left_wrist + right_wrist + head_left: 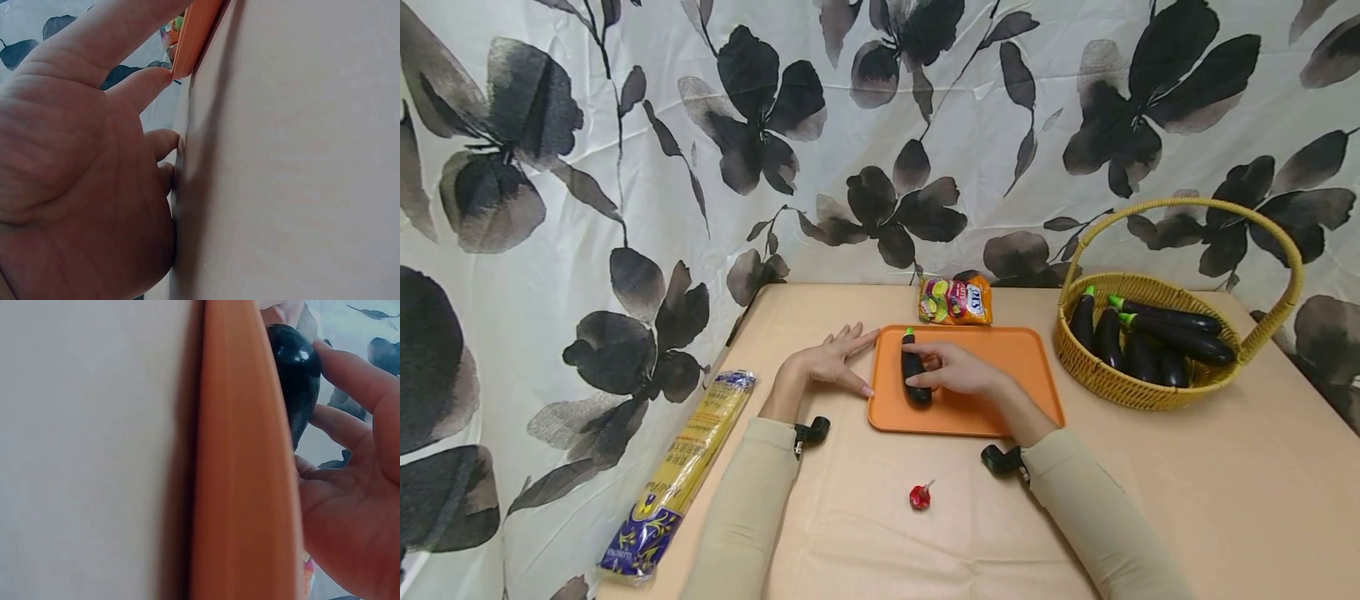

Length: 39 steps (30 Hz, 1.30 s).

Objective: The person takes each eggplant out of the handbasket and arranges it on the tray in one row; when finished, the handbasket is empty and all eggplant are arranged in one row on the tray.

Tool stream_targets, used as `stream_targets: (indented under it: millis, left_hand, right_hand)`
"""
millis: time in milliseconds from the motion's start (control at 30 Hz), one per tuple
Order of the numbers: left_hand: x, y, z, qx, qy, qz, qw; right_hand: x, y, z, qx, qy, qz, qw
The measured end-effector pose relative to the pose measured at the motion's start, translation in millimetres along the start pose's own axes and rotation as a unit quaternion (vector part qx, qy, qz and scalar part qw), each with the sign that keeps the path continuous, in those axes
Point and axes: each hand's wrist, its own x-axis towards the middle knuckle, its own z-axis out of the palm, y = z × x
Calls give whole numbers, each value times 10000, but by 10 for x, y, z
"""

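A dark eggplant (916, 375) with a green stem end lies lengthwise on the left part of an orange tray (985, 417). My right hand (958, 369) holds it from the right side, index finger reaching across its upper part and thumb lower down. In the right wrist view, the eggplant's glossy rounded end (297, 362) shows above the tray rim, with the thumb against it. My left hand (835, 362) rests at the tray's left edge, fingers spread, thumb and index fingertip right at the rim. The left palm (75, 169) faces its wrist camera and holds nothing.
A wicker basket (1138, 400) with a tall handle holds several eggplants at the right. Behind the tray sits a colourful candy bag (955, 301). A red-wrapped lollipop (920, 497) lies in front, and a spaghetti pack (681, 475) along the table's left edge.
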Motion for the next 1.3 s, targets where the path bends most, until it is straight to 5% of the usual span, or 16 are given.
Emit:
stream_targets:
  millis: [1300]
  left_hand:
    - [9,4,-3,35,-49,-16,10000]
  right_hand:
    - [273,-157,184,189,-183,24,9997]
